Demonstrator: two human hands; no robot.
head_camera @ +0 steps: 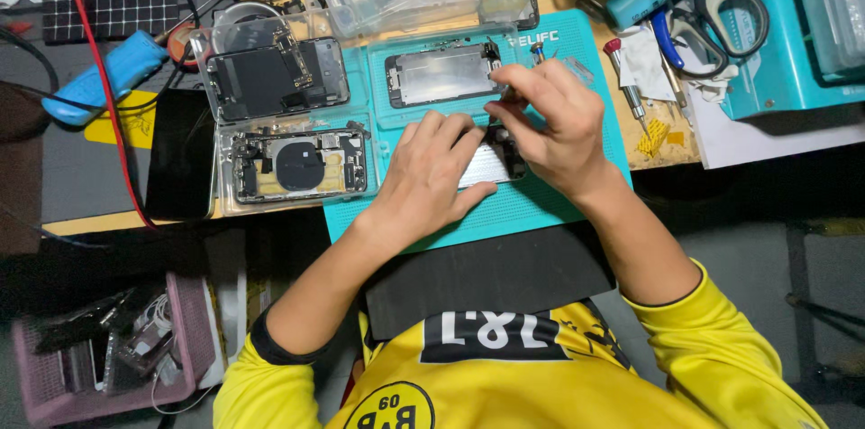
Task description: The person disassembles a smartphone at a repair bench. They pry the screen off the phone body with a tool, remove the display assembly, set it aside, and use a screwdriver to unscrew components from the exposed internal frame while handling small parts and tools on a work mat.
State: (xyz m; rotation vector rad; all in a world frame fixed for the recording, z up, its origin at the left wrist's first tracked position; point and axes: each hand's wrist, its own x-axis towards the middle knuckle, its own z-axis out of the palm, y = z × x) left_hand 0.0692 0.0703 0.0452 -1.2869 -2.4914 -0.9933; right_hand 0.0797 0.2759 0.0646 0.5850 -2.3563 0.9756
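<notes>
Nearest, I log the left hand (431, 172) flat, fingers spread, pressing the phone part (491, 161) onto the teal mat (541, 208). Right hand (550, 123) pinched shut at the part's upper edge; what it grips I cannot tell. Beyond: phone screen frame (441, 74), clear tray (279, 77), scissors (712, 19).

Silver phone part (487, 165), flat on the teal mat (541, 204), mostly covered, at six o'clock from a second opened phone part (440, 75)
</notes>
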